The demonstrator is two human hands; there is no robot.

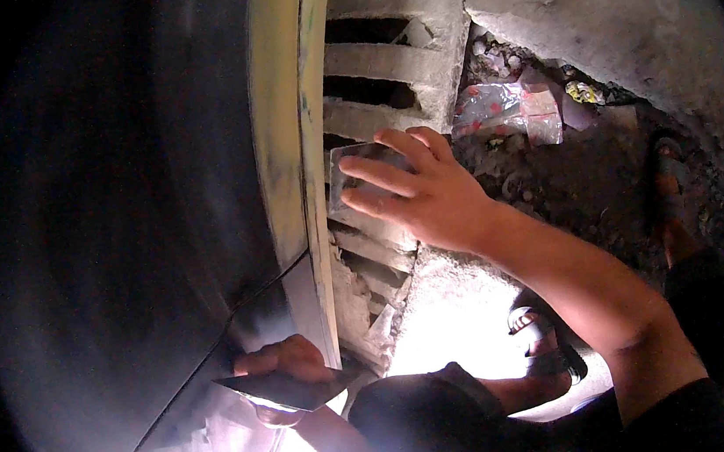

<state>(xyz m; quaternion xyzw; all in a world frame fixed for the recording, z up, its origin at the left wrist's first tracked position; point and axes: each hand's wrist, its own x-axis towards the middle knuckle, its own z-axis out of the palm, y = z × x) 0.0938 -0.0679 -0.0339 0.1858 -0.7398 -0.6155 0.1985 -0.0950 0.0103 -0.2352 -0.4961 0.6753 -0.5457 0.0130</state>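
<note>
Nearest, the left hand (292,361) grips a dark sheet (289,391) beside the black panel (130,206). Farther, at the left edge of the grate (374,0), the right hand (420,192) spreads over a grey plate (363,152); whether gripping, I cannot tell.

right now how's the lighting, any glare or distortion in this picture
Head view: white glare burns out some ground and the lower edge; head view: the right hand shows clearly, the dark panel fades into shadow, and the yellow strip bows.

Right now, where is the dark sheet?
Head view, lower left: the dark sheet is in the left hand, beside the bottom of the yellow strip.
</note>
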